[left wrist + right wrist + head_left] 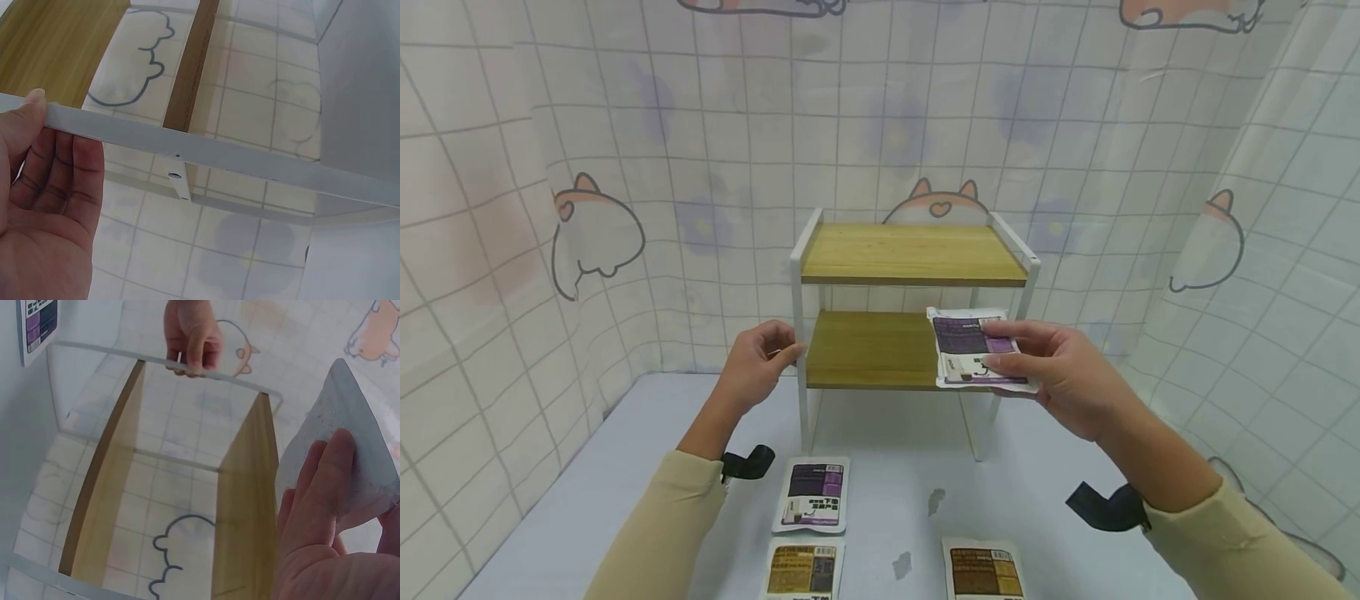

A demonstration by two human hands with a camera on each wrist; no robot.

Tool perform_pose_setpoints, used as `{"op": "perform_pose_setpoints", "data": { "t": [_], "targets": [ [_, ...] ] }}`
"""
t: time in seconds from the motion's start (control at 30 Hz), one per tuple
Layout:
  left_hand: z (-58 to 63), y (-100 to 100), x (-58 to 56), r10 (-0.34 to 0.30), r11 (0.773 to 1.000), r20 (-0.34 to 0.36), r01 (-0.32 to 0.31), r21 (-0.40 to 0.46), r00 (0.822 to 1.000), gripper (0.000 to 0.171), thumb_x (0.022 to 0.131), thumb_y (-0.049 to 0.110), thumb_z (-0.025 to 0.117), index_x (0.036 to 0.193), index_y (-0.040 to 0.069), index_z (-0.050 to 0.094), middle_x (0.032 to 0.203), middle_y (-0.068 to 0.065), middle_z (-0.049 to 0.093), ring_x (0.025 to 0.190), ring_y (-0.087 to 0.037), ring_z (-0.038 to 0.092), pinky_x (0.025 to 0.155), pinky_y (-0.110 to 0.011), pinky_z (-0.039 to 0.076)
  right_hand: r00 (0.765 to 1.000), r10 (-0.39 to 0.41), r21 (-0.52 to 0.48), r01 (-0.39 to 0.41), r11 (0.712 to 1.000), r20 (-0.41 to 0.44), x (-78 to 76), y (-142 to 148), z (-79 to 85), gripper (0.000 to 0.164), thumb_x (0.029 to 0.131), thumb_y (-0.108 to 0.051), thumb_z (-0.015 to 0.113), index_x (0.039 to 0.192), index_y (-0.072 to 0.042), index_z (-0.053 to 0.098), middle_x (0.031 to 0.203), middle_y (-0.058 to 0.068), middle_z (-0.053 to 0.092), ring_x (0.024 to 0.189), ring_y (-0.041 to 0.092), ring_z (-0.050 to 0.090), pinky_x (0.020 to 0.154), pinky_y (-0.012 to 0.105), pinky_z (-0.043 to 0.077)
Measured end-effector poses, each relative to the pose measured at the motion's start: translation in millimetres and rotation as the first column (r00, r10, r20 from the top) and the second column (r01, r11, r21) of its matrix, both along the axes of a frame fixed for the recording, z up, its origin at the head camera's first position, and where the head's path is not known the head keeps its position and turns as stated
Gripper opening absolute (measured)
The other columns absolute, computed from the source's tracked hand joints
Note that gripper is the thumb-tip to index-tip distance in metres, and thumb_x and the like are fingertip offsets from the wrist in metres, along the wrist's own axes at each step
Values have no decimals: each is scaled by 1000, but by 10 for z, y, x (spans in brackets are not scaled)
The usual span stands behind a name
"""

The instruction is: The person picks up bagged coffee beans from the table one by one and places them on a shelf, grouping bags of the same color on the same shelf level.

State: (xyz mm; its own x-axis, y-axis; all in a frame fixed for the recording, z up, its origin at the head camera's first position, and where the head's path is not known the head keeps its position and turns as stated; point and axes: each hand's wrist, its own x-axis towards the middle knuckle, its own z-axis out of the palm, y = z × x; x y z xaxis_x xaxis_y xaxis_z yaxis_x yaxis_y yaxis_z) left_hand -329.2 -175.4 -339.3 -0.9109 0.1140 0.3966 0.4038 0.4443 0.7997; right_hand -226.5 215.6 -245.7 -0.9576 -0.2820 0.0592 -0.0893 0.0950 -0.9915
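Your right hand (1071, 375) pinches a purple-and-white packet (966, 337) between thumb and fingers, its printed face turned toward you and its plain pale back showing in the right wrist view. Your left hand (758, 367) has its thumb and fingers closed about the white left post (250, 161) of a two-tier rack, the thumb on one side and the fingers on the other. From your head view, the held packet sits in front of the right part of the lower wooden board (872, 346); you cannot tell whether it touches the rack. Above it is the upper wooden board (910, 250). The rack stands on the white tabletop (1037, 483). Nearer you, toward the left, lies a second purple packet (812, 496), with a yellow-brown packet (805, 567) just beside its near end. An orange-brown packet (983, 571) lies off to the right, apart from those two. Grid-patterned sheeting (895, 108) with cartoon animals hangs around the tabletop.
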Motion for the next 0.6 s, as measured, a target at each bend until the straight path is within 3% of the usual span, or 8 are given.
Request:
{"op": "perform_pose_setpoints", "data": {
  "t": [0.6],
  "targets": [
    [10,-1,1,-3,1000,12,3,10,1000,11,102,18,65,108,8,64,104,-11,67,100,-26,66,97,-44,56,1000,-20,-36,20,999,-12,-51,54,173,41,97,-18,72,138,-20,66,138,7,48,116,23,61,92,25,58]
  ]
}}
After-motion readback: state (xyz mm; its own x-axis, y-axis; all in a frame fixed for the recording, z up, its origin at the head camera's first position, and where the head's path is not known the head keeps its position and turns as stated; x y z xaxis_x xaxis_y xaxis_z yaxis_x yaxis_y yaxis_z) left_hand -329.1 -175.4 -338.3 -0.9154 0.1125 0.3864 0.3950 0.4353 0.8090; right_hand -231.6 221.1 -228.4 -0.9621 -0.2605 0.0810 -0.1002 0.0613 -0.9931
